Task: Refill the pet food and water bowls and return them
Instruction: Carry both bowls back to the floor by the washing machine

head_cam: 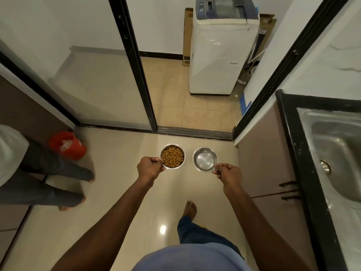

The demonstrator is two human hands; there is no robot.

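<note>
My left hand (150,167) grips the near rim of a small steel bowl (172,156) filled with brown kibble. My right hand (227,174) pinches the near rim of a second steel bowl (205,159) that holds clear water. Both bowls are held level above the beige tiled floor, side by side and a little apart, in front of an open sliding doorway. My right foot (190,207) is stepping forward below them.
A steel sink (336,145) in a black-edged counter stands at right, cabinets (269,173) below it. A black sliding door frame (136,63) and floor track (195,133) lie ahead, a washing machine (220,49) beyond. Another person's legs (48,178) and a red bucket (67,144) are at left.
</note>
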